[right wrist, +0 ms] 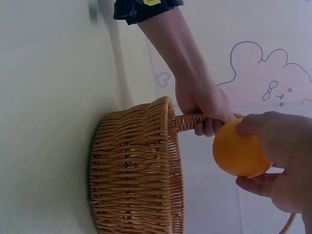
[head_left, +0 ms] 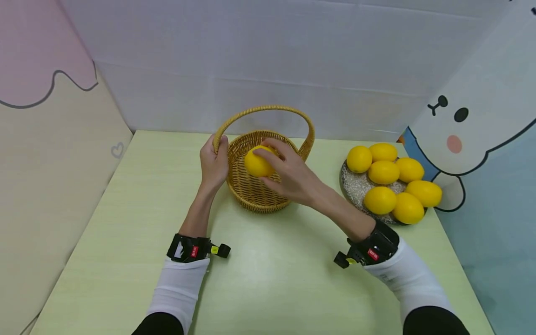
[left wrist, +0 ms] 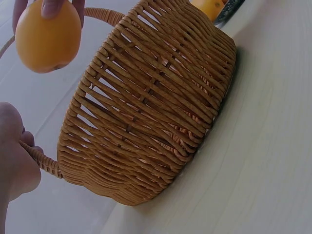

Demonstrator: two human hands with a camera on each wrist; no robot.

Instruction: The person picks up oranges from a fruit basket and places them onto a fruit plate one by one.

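Observation:
A round wicker basket (head_left: 261, 197) with a tall arched handle stands on the table. My left hand (head_left: 214, 163) grips the left side of that handle; in the right wrist view its fingers curl round it. Above the basket's opening my right hand (head_left: 289, 174) holds a yellow lemon (head_left: 257, 163) between thumb and fingers. The right wrist view shows the lemon (right wrist: 241, 150) above the rim and apart from the wicker (right wrist: 131, 170). In the left wrist view the lemon (left wrist: 48, 39) hangs beside the rim, with only some right-hand fingertips showing.
To the right, a speckled grey plate (head_left: 356, 186) carries several more lemons (head_left: 383, 172). The pale table (head_left: 251, 279) meets a white backdrop (head_left: 259, 60) behind the basket. Panels with cartoon drawings stand at both sides.

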